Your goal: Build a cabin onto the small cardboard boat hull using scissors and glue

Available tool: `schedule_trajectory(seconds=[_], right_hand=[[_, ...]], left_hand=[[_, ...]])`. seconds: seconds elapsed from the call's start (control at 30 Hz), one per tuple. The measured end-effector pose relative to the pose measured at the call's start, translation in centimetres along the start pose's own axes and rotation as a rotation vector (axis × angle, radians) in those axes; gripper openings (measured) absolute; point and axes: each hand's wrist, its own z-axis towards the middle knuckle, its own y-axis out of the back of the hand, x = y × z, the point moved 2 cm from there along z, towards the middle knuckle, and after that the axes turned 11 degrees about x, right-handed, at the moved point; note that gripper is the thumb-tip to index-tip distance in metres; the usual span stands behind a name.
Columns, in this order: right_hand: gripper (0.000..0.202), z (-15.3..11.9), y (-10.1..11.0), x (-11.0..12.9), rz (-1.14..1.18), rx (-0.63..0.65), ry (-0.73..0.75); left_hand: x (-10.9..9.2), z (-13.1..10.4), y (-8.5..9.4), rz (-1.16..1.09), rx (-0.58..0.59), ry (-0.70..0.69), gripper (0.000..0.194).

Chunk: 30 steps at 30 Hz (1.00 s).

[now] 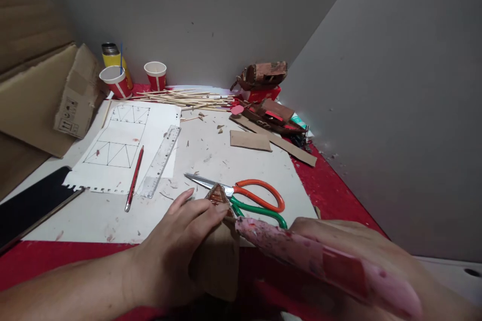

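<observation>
My left hand [184,241] is wrapped over a brown cardboard model piece [216,266], with its thumb side and fingers closed around it. The far end of that piece narrows to a point and shows reddish-brown strips; much of it is hidden under the hand. In my right hand [339,235] is a stained pink hot glue gun [286,246], its nozzle at the cardboard piece beside my left fingertips. Whether the tip touches the piece, I cannot tell. Just beyond lie scissors [241,193] with orange and green handles, blades pointing left.
Left on the white board lie a ruler [161,160], a pencil [134,178] and a drawn sheet [124,130]. Behind are wooden sticks [188,99], paper cups [155,75] and a yellow bottle [126,67]. Brown model boats [276,115] and cardboard strips [250,140] sit right, near the wall.
</observation>
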Motion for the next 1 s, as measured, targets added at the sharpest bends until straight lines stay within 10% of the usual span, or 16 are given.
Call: schedule_trajectory(seconds=[1.0], right_hand=[[0.013,0.3,1.2,1.1,-0.031,0.062,0.052]], left_hand=[[0.0,0.0,0.0,0.019,-0.014,-0.025,0.113]])
